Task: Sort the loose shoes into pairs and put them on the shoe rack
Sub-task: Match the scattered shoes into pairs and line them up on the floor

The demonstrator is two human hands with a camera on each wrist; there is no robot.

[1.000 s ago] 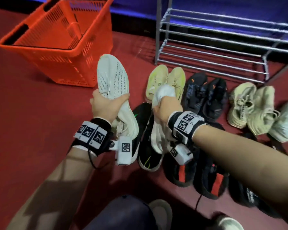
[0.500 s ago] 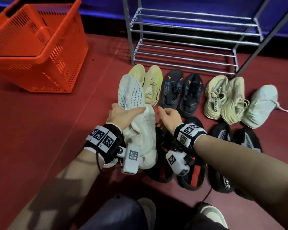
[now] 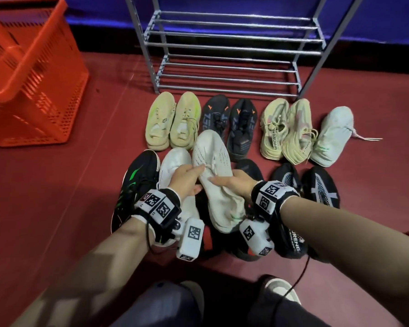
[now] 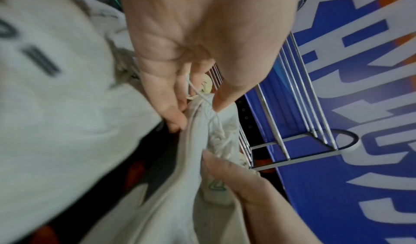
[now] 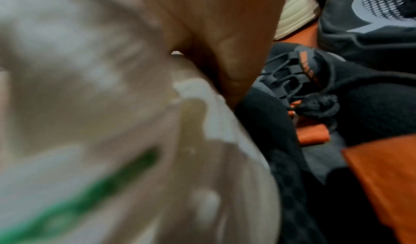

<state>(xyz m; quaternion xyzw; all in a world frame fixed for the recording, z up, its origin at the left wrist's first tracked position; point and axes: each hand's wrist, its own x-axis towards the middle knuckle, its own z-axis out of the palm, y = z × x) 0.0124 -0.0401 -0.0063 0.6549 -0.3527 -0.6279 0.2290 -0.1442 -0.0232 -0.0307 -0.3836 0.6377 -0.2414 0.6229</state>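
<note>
Only the left wrist view shows the left hand (image 4: 180, 55) pinching a lace (image 4: 198, 91); overhead, the right hand (image 3: 234, 185) grips the white shoe (image 3: 213, 175) above the floor (image 3: 57, 208), fingers curled.

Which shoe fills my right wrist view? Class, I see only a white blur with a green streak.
Observer: A white shoe, gripped around its middle by the right hand.
Operator: Is the other hand free?
Observer: No. The left hand pinches the same shoe at its laces.
Operator: Are there any shoes on the rack?
Observer: None. The shoe rack has bare bars, and the pairs sit on the floor in front of it.
</note>
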